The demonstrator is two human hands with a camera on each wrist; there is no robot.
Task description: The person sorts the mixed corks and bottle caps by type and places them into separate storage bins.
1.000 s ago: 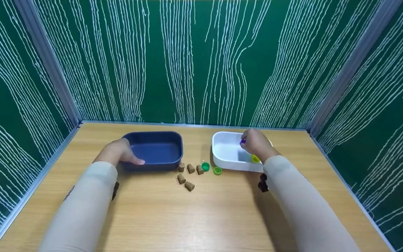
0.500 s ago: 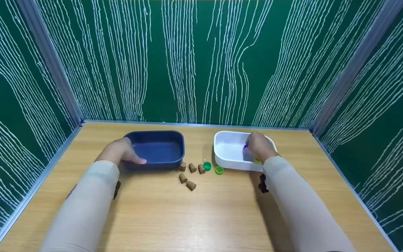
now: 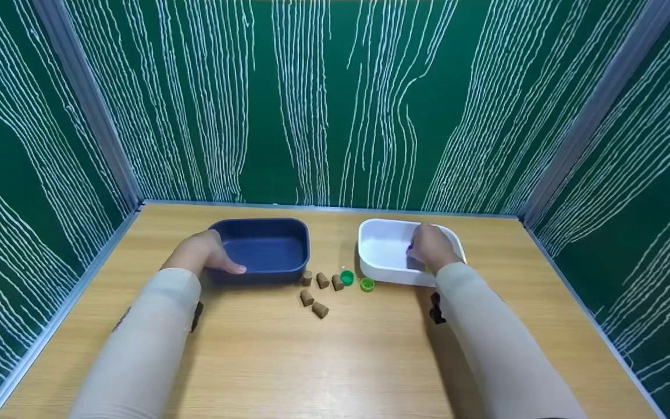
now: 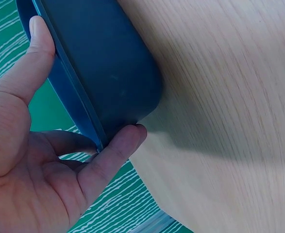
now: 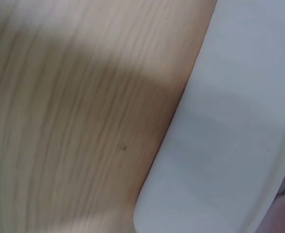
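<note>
Right now your left hand [image 3: 204, 254], thumb spread onto the rim, grips the left end of the dark-blue, rounded-rectangular, plastic-looking tub [image 3: 265, 253] at centre left of the frame, while your right hand [image 3: 432, 245], fingers curled, appears to pinch a small purple piece [image 3: 409, 248] over the white, rounded-rectangular, plastic-looking tub [image 3: 382, 245] at centre right. Loosen that pinch carelessly and the piece could roll beneath your palm; drag the blue tub rightward and it could topple the brown cylindrical cork [image 3: 307, 279] just beside it on the wood-grain surface [image 3: 288, 366].
</note>
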